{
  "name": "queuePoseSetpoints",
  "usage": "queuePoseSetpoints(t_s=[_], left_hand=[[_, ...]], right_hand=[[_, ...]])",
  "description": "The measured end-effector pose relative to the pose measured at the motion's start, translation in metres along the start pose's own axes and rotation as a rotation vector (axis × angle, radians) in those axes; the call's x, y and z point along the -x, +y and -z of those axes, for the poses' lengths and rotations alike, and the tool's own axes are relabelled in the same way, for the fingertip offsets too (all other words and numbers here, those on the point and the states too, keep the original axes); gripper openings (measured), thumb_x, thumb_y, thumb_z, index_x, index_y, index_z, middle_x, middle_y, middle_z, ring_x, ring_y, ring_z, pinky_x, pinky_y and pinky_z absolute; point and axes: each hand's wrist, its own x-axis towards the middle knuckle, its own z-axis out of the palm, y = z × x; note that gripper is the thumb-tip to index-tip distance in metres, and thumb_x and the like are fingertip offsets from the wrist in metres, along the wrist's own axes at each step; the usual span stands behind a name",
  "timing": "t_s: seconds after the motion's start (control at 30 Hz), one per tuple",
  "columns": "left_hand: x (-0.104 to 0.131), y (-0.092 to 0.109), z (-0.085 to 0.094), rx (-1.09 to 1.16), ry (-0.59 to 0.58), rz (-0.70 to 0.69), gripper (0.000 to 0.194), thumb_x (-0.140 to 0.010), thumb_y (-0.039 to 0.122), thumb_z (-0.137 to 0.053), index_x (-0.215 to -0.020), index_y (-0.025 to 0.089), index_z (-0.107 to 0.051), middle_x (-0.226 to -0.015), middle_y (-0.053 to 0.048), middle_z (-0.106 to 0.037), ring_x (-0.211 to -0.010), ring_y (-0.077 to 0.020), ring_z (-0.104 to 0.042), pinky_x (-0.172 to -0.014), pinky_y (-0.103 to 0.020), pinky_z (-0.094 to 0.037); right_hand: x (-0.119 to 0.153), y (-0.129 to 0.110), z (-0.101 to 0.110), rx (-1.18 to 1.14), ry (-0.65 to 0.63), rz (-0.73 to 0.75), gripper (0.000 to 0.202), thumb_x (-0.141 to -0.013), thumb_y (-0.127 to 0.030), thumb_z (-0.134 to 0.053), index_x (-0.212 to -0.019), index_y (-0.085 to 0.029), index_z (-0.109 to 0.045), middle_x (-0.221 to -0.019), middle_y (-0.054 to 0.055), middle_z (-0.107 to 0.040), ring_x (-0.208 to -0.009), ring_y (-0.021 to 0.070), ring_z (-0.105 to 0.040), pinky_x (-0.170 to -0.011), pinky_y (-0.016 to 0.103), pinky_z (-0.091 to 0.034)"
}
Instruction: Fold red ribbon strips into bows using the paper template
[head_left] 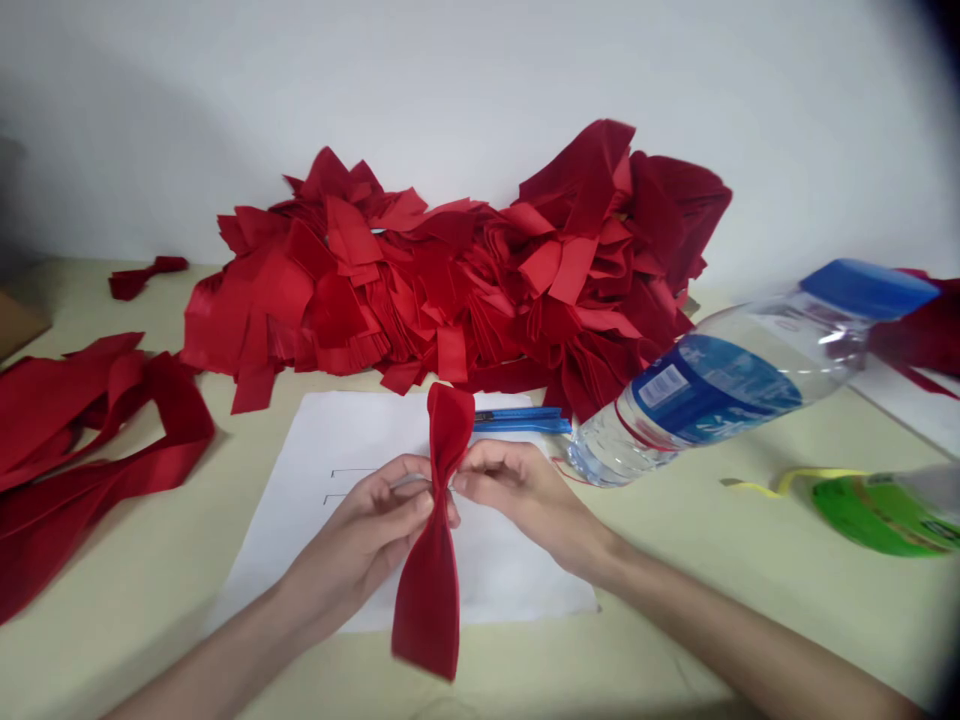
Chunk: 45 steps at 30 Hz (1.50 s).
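Taking the red ribbon piece [427, 606] as your clock centre, the clear bottle [720, 385] is at 2 o'clock, its blue cap [868, 289] on, a blue label [720, 390] around its middle; it looks slanted in your view, and whether it is full is hard to tell. Farther out, near 3 o'clock, a container with a green label [885, 515] is cut off by the view's edge, so you can't tell what it holds. A yellow strip [784, 482] lies just beside it. Your left hand [386, 520] has its fingers closed on the ribbon piece's narrow waist from the 9 o'clock side. Your right hand [517, 495] has thumb and forefinger pinched together at that waist's 3 o'clock edge (what sits between them is hidden). The piece fans out above and below your fingers, over the white sheet [292, 560] on the bench [660, 640]. Blue-handled snips [521, 420] lie just past your right hand, toward 1 o'clock. The heap of red pieces [450, 290] spreads across 12 o'clock, long loose ribbon [97, 440] lies at 9 to 10 o'clock, and a small red bow [146, 277] sits beyond it, toward 10 o'clock.
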Motion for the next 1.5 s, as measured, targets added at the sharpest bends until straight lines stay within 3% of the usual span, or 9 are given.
queuePoseSetpoints(t_s=[0.13, 0.33, 0.47, 0.53, 0.7, 0.9, 1.2, 1.37, 1.5], left_hand=[[0.000, -0.002, 0.001, 0.005, 0.003, 0.018, 0.010, -0.084, 0.021, -0.057, -0.093, 0.017, -0.059, -0.078, -0.004, -0.062, -0.076, -0.0116, -0.054, -0.073, -0.021, -0.041], [0.001, -0.002, 0.000, 0.022, 0.056, 0.059, 0.006, -0.081, 0.022, -0.060, -0.084, 0.021, -0.056, -0.070, 0.001, -0.058, -0.067, -0.0098, -0.055, -0.064, -0.019, -0.042], [0.002, -0.001, -0.005, -0.081, 0.094, -0.016, 0.007, -0.078, 0.021, -0.063, -0.074, 0.019, -0.057, -0.079, 0.001, -0.058, -0.074, -0.0112, -0.056, -0.073, -0.024, -0.046], [0.003, 0.000, -0.007, -0.191, 0.139, -0.073, 0.007, -0.077, 0.020, -0.063, -0.072, 0.018, -0.058, -0.080, 0.000, -0.060, -0.076, -0.0133, -0.056, -0.075, -0.027, -0.046], [0.005, 0.000, -0.010, -0.484, 0.311, -0.136, 0.009, -0.072, 0.018, -0.065, -0.063, 0.018, -0.063, -0.061, 0.002, -0.058, -0.063, -0.0120, -0.053, -0.064, -0.021, -0.045], [0.005, -0.003, -0.011, -0.348, 0.451, -0.082, 0.007, -0.068, 0.024, -0.070, -0.066, 0.019, -0.066, -0.064, 0.002, -0.061, -0.064, -0.0118, -0.054, -0.063, -0.021, -0.046], [0.008, -0.010, -0.009, -0.264, 0.486, -0.050, 0.015, -0.063, 0.027, -0.074, -0.075, 0.019, -0.069, -0.079, 0.000, -0.069, -0.079, -0.0161, -0.061, -0.075, -0.025, -0.046], [0.008, -0.006, -0.011, -0.242, 0.406, -0.085, 0.013, -0.065, 0.023, -0.074, -0.065, 0.018, -0.062, -0.067, 0.003, -0.063, -0.069, -0.0107, -0.055, -0.068, -0.020, -0.043], [0.008, 0.001, -0.012, -0.148, 0.353, -0.053, 0.007, -0.074, 0.023, -0.067, -0.072, 0.018, -0.063, -0.071, 0.002, -0.064, -0.075, -0.0121, -0.056, -0.077, -0.023, -0.042]], right_hand=[[0.000, 0.003, -0.004, -0.098, -0.055, -0.011, 0.009, -0.075, -0.013, -0.052, -0.068, -0.015, -0.058, -0.063, -0.001, -0.060, -0.063, 0.0122, -0.057, -0.068, 0.027, -0.045], [0.004, 0.005, -0.010, 0.053, 0.029, 0.032, 0.010, -0.072, -0.009, -0.049, -0.067, -0.015, -0.054, -0.064, -0.002, -0.057, -0.065, 0.0105, -0.053, -0.065, 0.024, -0.040], [0.004, 0.008, -0.011, 0.106, 0.068, 0.056, 0.009, -0.070, -0.009, -0.049, -0.064, -0.016, -0.050, -0.063, -0.004, -0.051, -0.061, 0.0084, -0.047, -0.059, 0.021, -0.036], [0.004, 0.010, -0.012, 0.151, 0.093, 0.074, 0.009, -0.070, -0.010, -0.048, -0.063, -0.017, -0.049, -0.063, -0.004, -0.050, -0.061, 0.0085, -0.045, -0.058, 0.021, -0.035], [0.006, 0.015, -0.014, 0.261, 0.162, 0.106, 0.009, -0.070, -0.011, -0.047, -0.065, -0.018, -0.046, -0.063, -0.005, -0.047, -0.061, 0.0092, -0.044, -0.057, 0.021, -0.035], [0.007, 0.014, -0.016, 0.356, 0.175, 0.110, 0.008, -0.071, -0.014, -0.050, -0.067, -0.019, -0.045, -0.063, -0.005, -0.046, -0.060, 0.0095, -0.044, -0.054, 0.022, -0.035], [0.008, 0.009, -0.017, 0.351, 0.206, 0.127, 0.010, -0.068, -0.012, -0.052, -0.065, -0.019, -0.044, -0.061, -0.005, -0.047, -0.055, 0.0080, -0.042, -0.051, 0.021, -0.034], [0.007, 0.007, -0.016, 0.299, 0.150, 0.136, 0.009, -0.070, -0.012, -0.052, -0.065, -0.018, -0.047, -0.060, -0.005, -0.047, -0.057, 0.0079, -0.043, -0.054, 0.021, -0.035], [0.002, 0.008, -0.011, 0.124, 0.079, 0.083, 0.004, -0.075, -0.016, -0.053, -0.071, -0.017, -0.053, -0.064, -0.004, -0.054, -0.061, 0.0089, -0.050, -0.059, 0.022, -0.038]])
